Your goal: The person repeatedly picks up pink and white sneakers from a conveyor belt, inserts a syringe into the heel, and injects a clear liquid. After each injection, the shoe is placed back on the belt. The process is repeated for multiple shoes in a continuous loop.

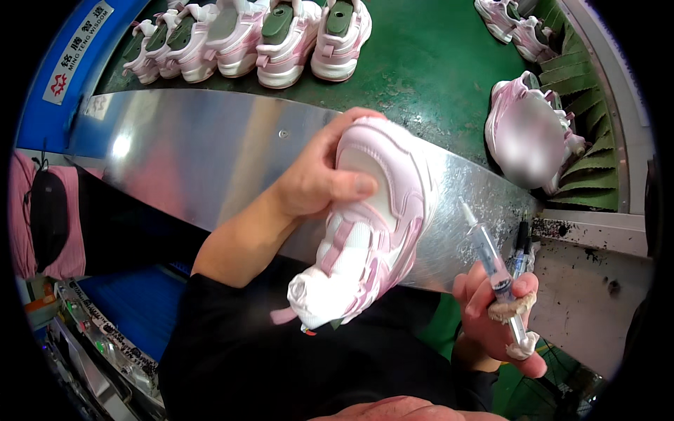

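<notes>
A pink and white sneaker is held up over the metal ledge by my left hand. The thumb presses on the toe box while the fingers go round behind it. White stuffing fills the shoe's opening, which points down toward me. On the right, my right hand is closed round a clear syringe with its white tip pointing up and away. Pale wrapping covers the syringe's finger flange and plunger end. The syringe tip is apart from the shoe.
Several matching sneakers stand in a row on the green surface beyond the metal ledge. More shoes lie at the right beside green flaps. Dark pens stand near the ledge's right end.
</notes>
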### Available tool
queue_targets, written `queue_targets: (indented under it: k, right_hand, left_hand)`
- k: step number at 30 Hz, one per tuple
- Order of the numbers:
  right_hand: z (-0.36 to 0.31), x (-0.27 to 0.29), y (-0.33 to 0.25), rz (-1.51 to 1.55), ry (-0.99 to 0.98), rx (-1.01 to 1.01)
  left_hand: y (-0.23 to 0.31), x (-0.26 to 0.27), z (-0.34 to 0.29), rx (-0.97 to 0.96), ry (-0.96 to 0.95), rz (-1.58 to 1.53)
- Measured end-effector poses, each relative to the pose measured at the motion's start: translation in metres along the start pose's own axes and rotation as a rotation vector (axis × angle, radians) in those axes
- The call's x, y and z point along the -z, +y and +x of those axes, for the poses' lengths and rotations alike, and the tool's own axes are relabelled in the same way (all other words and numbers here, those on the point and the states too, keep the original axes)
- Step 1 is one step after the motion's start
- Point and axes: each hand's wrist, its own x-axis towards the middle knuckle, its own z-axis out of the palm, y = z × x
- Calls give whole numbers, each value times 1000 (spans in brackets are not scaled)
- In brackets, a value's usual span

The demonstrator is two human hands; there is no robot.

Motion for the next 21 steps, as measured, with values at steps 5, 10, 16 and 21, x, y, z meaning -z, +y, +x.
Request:
queue_targets:
  k: [5, 10, 16, 21]
  right_hand:
    - [25, -18, 4, 169, -42, 38]
    - [38, -24, 7, 203, -90, -6]
    - [39, -27, 11, 197, -48, -21]
    - [38, -25, 6, 126, -51, -47]
  left_hand:
    - [0, 0, -5, -10, -97, -27]
    - [1, -2, -8, -12, -161, -60]
    - [1, -2, -9, -38, -149, -17]
    - [4, -2, -9, -19, -129, -2]
